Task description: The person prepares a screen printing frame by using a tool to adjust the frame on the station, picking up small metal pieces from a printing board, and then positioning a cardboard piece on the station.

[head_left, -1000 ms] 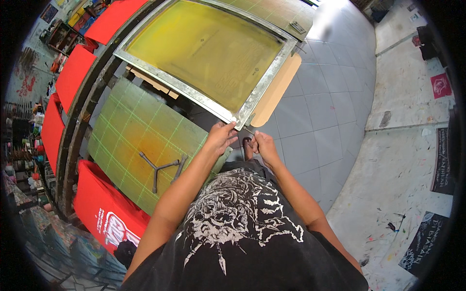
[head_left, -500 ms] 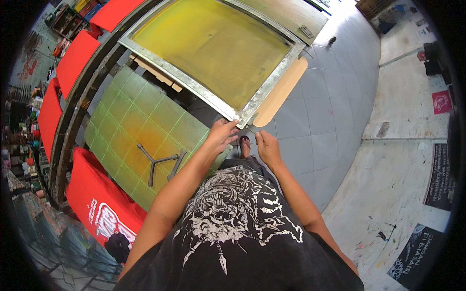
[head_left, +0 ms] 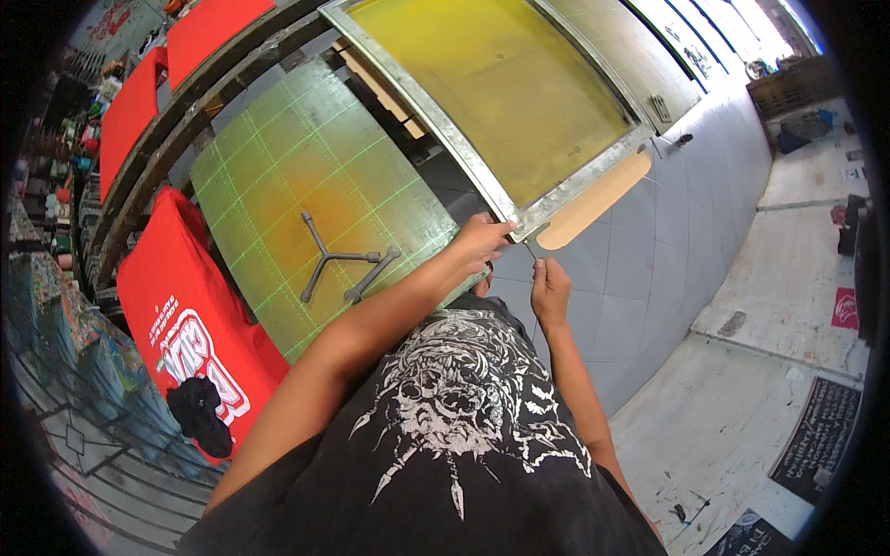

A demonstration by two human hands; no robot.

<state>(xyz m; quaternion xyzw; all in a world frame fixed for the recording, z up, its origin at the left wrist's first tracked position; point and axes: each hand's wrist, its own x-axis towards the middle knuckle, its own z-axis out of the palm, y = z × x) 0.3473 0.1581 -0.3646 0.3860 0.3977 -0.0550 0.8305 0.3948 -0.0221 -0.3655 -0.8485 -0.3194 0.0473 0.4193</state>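
Note:
A screen with yellow-olive mesh (head_left: 501, 102) in a silver metal frame fills the upper middle. My left hand (head_left: 487, 239) has its fingers closed at the frame's near corner, thumb on top. Just right and below, my right hand (head_left: 550, 290) pinches a thin metal rod (head_left: 530, 246) that reaches up to that corner. A cardboard strip (head_left: 594, 198) lies along the frame's right side. To the left, a green gridded platen (head_left: 269, 167) with an orange stain carries a three-armed socket wrench (head_left: 324, 256) and another grey wrench (head_left: 372, 273).
Red shirts (head_left: 130, 120) hang on platens along a curved dark rail at the left. A nearer red shirt (head_left: 171, 278) has a black cloth (head_left: 197, 415) on it. Tiled floor (head_left: 640, 296) and a stained pale wall (head_left: 714, 389) are at the right.
The view has turned, so the frame, platen and hands appear shifted rightward in the picture. Both hands stay at the frame's corner, the right one still pinching the rod.

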